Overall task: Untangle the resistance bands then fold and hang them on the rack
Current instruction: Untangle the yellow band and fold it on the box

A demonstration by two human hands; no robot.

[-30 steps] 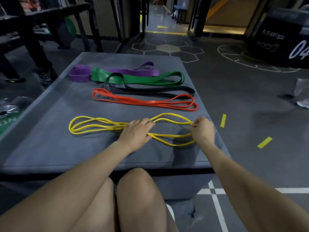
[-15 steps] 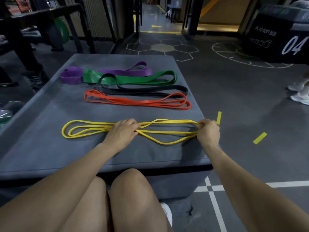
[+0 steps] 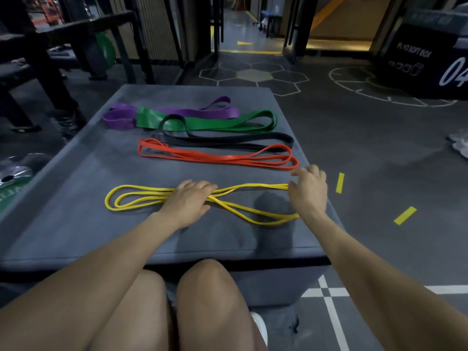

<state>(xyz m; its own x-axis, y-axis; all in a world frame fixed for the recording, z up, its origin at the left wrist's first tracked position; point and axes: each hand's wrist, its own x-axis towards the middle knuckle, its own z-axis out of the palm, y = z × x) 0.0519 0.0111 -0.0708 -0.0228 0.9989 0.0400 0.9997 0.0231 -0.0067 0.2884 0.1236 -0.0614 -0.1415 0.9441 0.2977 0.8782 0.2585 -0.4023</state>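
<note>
Surface: a large grey padded box (image 3: pixel 76 198) serves as the tabletop, with the person's 2 bare knees at its near edge.
Yellow band: the thin yellow rubber resistance band (image 3: pixel 141 198) lies nearest the person, folded into long loops that cross under the left hand and spread apart toward the right.
Left hand: the left hand (image 3: pixel 188 202) rests flat on the crossing of the yellow loops, fingers straight, pressing them to the tabletop.
Right hand: the right hand (image 3: pixel 307 192) is at the band's right end, fingers loosely spread; whether the thumb and fingers pinch the band's end cannot be told.
Other bands: beyond lie 4 more, side by side: a thin orange band (image 3: pixel 217 158), a black band (image 3: pixel 228 140), a wide green band (image 3: pixel 202 121) and a purple band (image 3: pixel 119 117) farthest away.
Overlap: the black band's loop lies over the green one.
</note>
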